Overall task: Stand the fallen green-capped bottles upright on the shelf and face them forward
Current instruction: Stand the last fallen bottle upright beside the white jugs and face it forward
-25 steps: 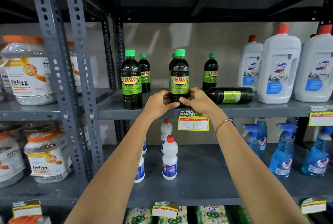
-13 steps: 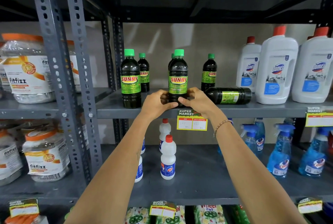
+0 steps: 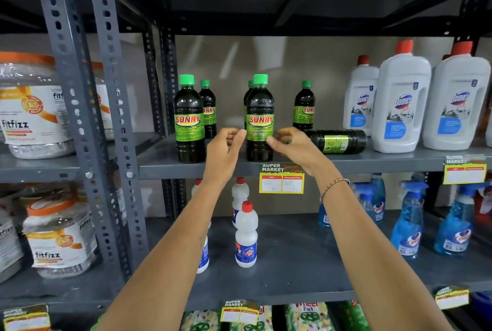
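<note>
On the grey shelf (image 3: pixel 165 168) several dark SUNNY bottles with green caps stand upright. The front middle bottle (image 3: pixel 259 117) has its label facing me. My left hand (image 3: pixel 226 149) and my right hand (image 3: pixel 292 144) hover on either side of it, fingers loosely apart at its label and holding nothing. Another front bottle (image 3: pixel 189 120) stands to the left, also label forward. Two back bottles (image 3: pixel 208 109) (image 3: pixel 304 107) stand behind, and one more is mostly hidden behind the middle bottle. One fallen bottle (image 3: pixel 338 141) lies on its side to the right, base pointing right, cap end behind my right hand.
Large white Domex bottles (image 3: pixel 402 107) stand right of the fallen bottle. A grey perforated post (image 3: pixel 111 117) and fitfizz jars (image 3: pixel 29 107) are to the left. A price tag (image 3: pixel 281 178) hangs on the shelf edge. Small white bottles (image 3: pixel 246 234) and blue spray bottles (image 3: pixel 407 224) sit on the shelf below.
Both hands were closed around the base of the front middle bottle; now they have let go and drawn slightly apart. The bottle stays upright with its label forward.
</note>
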`<action>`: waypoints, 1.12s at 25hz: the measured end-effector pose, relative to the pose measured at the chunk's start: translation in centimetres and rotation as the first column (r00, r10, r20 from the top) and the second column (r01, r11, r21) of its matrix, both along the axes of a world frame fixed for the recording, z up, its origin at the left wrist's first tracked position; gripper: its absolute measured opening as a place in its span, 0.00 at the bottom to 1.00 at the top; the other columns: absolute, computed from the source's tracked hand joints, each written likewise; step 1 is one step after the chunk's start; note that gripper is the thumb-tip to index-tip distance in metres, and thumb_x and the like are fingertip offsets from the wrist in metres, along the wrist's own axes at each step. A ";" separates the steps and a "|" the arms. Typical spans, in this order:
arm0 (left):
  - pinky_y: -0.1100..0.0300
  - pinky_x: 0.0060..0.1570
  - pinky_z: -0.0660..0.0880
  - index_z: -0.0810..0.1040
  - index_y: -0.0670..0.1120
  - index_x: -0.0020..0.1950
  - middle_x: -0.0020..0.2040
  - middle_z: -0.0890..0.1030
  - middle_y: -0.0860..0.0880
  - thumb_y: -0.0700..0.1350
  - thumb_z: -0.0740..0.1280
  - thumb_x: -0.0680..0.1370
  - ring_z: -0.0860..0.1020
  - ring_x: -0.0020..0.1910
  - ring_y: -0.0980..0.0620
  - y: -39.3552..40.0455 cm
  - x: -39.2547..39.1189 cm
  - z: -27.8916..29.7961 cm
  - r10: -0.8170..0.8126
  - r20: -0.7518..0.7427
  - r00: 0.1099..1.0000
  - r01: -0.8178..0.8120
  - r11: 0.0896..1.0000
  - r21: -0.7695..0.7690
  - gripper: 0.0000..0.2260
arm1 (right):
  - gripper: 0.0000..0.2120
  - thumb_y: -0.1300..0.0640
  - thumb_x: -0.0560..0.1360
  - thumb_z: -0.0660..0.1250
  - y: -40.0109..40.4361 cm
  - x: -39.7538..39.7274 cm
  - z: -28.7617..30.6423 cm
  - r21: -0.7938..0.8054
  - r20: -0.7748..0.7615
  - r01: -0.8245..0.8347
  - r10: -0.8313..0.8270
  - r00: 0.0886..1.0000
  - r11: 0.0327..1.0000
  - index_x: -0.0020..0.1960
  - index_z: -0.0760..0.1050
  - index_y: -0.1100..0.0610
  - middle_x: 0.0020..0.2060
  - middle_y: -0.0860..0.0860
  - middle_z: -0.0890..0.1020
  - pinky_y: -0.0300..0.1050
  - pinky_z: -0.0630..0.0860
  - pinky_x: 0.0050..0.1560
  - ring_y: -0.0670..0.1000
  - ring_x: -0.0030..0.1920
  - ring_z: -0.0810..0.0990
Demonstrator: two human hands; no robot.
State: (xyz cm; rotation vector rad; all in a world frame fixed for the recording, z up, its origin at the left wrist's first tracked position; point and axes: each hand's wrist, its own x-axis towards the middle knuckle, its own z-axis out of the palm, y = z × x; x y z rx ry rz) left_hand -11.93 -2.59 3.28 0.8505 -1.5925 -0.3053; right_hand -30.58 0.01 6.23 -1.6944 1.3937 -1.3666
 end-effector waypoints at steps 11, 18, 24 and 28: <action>0.54 0.46 0.67 0.75 0.41 0.49 0.45 0.77 0.45 0.44 0.61 0.79 0.72 0.43 0.46 2.2 -12.8 -3.0 0.229 0.281 0.932 -0.072 0.877 -0.475 0.07 | 0.09 0.66 0.75 0.62 0.0 -9.0 3.2 -0.265 -0.048 0.433 -0.460 0.887 0.862 0.53 0.77 0.60 0.51 0.57 0.82 0.46 0.76 0.56 0.54 0.52 0.80; 0.50 0.47 0.65 0.76 0.44 0.46 0.42 0.78 0.46 0.48 0.57 0.79 0.75 0.41 0.44 0.2 -16.4 -5.5 0.649 0.342 0.679 -0.459 0.739 -0.492 0.11 | 0.40 0.53 0.68 0.75 -0.6 -14.1 4.4 0.061 -0.845 0.180 -0.045 0.533 0.982 0.74 0.61 0.55 0.67 0.53 0.73 0.44 0.67 0.64 0.54 0.66 0.72; 0.51 0.47 0.64 0.76 0.43 0.45 0.43 0.79 0.45 0.48 0.54 0.80 0.75 0.41 0.43 0.1 -16.7 -5.7 0.709 0.355 0.610 -0.498 0.691 -0.524 0.14 | 0.34 0.42 0.57 0.76 -2.6 -14.9 4.0 -0.125 -0.838 0.194 -0.208 0.505 0.973 0.60 0.77 0.54 0.51 0.52 0.82 0.47 0.77 0.52 0.55 0.52 0.79; 0.51 0.46 0.65 0.74 0.44 0.43 0.40 0.76 0.45 0.47 0.53 0.81 0.73 0.39 0.43 0.1 -16.7 -5.7 0.705 0.358 0.613 -0.507 0.698 -0.506 0.14 | 0.34 0.41 0.56 0.76 -2.9 -15.1 2.8 -0.315 -0.609 0.209 -0.366 0.703 0.926 0.60 0.77 0.52 0.52 0.54 0.79 0.47 0.76 0.49 0.55 0.53 0.78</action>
